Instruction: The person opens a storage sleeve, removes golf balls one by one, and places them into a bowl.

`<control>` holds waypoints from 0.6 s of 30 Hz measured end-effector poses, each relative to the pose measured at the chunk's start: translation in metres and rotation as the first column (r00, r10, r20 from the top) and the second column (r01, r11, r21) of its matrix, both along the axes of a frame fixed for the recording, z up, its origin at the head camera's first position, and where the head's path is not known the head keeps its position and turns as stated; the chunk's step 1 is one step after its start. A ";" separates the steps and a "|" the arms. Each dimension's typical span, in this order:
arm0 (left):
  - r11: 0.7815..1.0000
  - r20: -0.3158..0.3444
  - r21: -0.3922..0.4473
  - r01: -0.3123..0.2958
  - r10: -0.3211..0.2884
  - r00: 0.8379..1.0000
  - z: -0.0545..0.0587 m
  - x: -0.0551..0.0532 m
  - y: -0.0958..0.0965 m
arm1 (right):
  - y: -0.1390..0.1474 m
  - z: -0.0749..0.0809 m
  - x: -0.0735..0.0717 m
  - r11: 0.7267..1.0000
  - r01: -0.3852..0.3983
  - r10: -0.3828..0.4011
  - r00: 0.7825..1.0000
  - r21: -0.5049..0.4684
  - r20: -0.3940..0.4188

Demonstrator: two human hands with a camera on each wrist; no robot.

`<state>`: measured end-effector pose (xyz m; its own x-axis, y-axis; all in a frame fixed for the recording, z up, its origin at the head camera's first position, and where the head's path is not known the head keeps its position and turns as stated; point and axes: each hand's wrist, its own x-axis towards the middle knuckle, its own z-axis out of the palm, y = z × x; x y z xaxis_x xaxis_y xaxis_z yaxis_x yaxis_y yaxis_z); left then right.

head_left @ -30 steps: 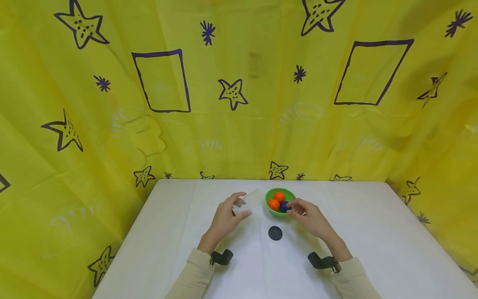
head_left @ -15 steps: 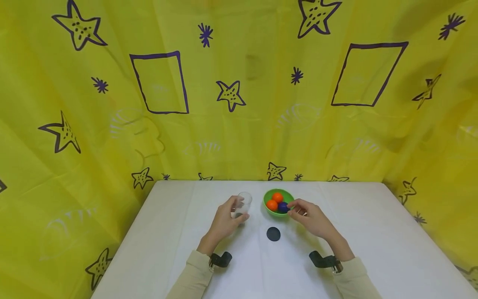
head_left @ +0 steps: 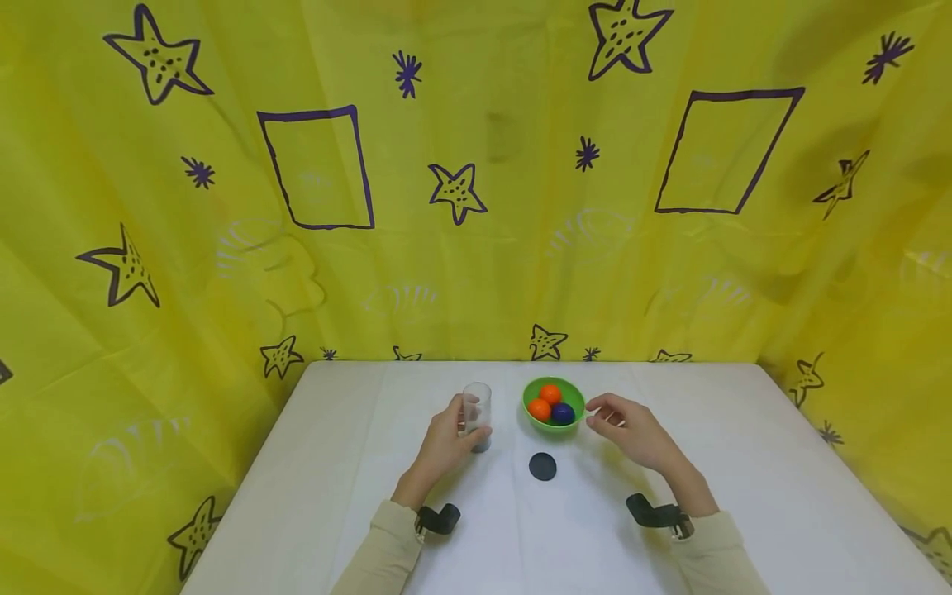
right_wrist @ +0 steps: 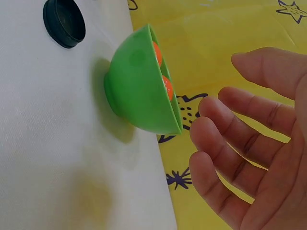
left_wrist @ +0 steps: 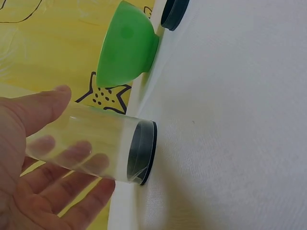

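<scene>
My left hand (head_left: 446, 442) is curled round a clear plastic tube (head_left: 478, 409) with a dark base cap. The tube (left_wrist: 91, 139) stands nearly upright, its base at or just above the tabletop; I cannot tell which. My right hand (head_left: 632, 428) holds nothing, fingers loosely bent beside the right rim of a green bowl (head_left: 554, 428). Inside the bowl sit two orange balls (head_left: 550, 395) and a dark blue ball (head_left: 563, 414). From the right wrist, the thumb and fingers of that hand (right_wrist: 259, 129) appear spread apart, with the bowl (right_wrist: 139, 86) beyond them.
A round black cap (head_left: 543, 467) lies on the white-covered table (head_left: 521, 537) in front of the bowl, between the hands. Behind the table hangs a yellow curtain (head_left: 521, 273) with drawn stars and squares.
The tube has turned from tilted toward the bowl to nearly upright and come lower in my left hand. My right hand has drawn back from above the blue ball to the right of the bowl.
</scene>
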<state>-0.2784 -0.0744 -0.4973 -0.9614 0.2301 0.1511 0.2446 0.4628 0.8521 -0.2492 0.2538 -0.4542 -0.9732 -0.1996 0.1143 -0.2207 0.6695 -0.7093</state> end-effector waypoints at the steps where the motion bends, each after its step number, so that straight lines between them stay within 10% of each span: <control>1: 1.000 0.011 -0.002 0.004 -0.004 1.000 0.000 -0.001 -0.001 | 0.001 0.000 -0.001 1.000 0.001 -0.001 1.000 0.001 0.001; 11: 0.981 0.121 -0.150 0.120 -0.103 0.987 0.002 -0.006 -0.017 | 0.006 0.005 -0.005 1.000 0.020 -0.021 1.000 0.008 0.012; 18: 0.913 0.094 -0.377 0.155 -0.129 0.987 0.020 -0.007 -0.037 | 0.013 0.005 -0.004 0.996 0.091 -0.091 0.995 0.002 -0.046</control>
